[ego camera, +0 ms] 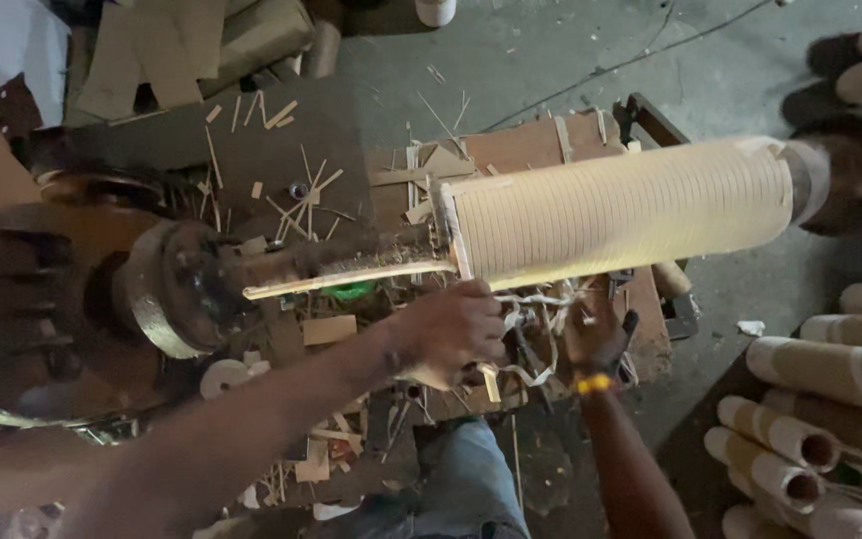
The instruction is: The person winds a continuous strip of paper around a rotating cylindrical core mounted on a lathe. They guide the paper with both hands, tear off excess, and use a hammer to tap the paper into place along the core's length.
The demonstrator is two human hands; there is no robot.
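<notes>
A long pale cardboard tube, scored into many narrow rings, lies level across a machine, held at its right end by a dark round mount. My left hand is closed just below the tube's left end, gripping a tangle of thin pale cardboard strips. My right hand, with a yellow band at the wrist, reaches up under the tube beside those strips, its fingers spread and touching them. A thin wooden slat runs left from the tube's end toward a round metal wheel.
Several plain cardboard tubes are stacked at the lower right. Offcuts and splinters litter the dark machine top and the brown board behind the tube. Folded cardboard is piled at top left. My jeans-clad leg is below.
</notes>
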